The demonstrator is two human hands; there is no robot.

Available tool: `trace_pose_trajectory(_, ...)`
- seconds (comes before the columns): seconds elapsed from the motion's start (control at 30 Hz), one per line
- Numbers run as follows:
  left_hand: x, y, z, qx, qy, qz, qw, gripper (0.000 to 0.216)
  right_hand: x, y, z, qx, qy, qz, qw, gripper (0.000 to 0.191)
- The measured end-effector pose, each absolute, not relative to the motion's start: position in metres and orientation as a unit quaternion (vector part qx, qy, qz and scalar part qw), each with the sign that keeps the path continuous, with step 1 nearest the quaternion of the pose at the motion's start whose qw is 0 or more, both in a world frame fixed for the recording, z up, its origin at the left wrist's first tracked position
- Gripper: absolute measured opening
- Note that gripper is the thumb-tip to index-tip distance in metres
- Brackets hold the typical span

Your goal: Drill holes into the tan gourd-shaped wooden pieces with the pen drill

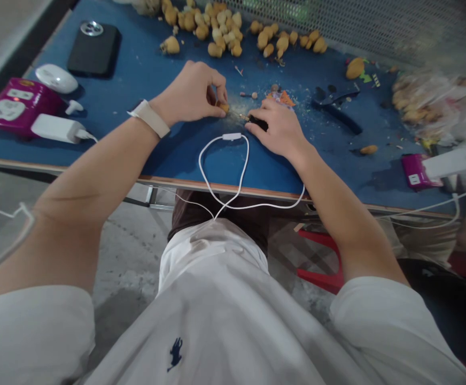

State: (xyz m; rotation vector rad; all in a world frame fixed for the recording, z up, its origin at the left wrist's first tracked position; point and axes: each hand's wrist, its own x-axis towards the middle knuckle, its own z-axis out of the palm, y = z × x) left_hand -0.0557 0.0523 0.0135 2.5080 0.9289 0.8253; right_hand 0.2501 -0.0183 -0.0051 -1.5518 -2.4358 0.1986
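My left hand (193, 93) is closed in a pinch on a small tan gourd-like piece (224, 107) resting on the blue table (145, 144). My right hand (279, 128) is closed on a thin black corded tool (257, 122), and the tool's tip points at the piece. A white cable (225, 160) runs from the tool, loops over the table edge and drops toward my lap. A pale band sits on my left wrist (149, 117). Fine dust and chips lie around both hands.
A heap of small tan gourds (217, 27) lies at the far middle. A black phone (93, 48), white mouse (56, 78) and magenta power strip (14, 104) sit left. Dark pliers (335, 104), a clear bag of gourds (421, 101) and another magenta socket (415, 171) are right.
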Motion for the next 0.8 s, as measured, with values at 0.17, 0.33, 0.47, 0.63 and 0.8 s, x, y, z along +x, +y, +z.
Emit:
trace_pose_trajectory(0.17,-0.056,0.053,0.011,0.884,0.321,0.294,0.169,0.020,0.249,-0.019,-0.004,-0.533,-0.834,0.075,0.124,0.075)
trace_pose_trajectory(0.33,-0.056,0.051,0.014,0.882,0.330,0.290,0.171,0.020,0.252,-0.018,-0.003,-0.533,-0.834,0.078,0.122,0.074)
trace_pose_trajectory(0.47,-0.055,0.052,0.016,0.880,0.338,0.288,0.170,0.024,0.261,-0.016,-0.001,-0.527,-0.835,0.081,0.137,0.074)
trace_pose_trajectory(0.63,-0.056,0.054,0.013,0.877,0.335,0.294,0.179,0.024,0.263,-0.016,0.001,-0.523,-0.837,0.091,0.131,0.076)
trace_pose_trajectory(0.8,-0.058,0.057,0.011,0.875,0.332,0.290,0.200,0.028,0.257,-0.018,-0.002,-0.527,-0.837,0.073,0.127,0.078)
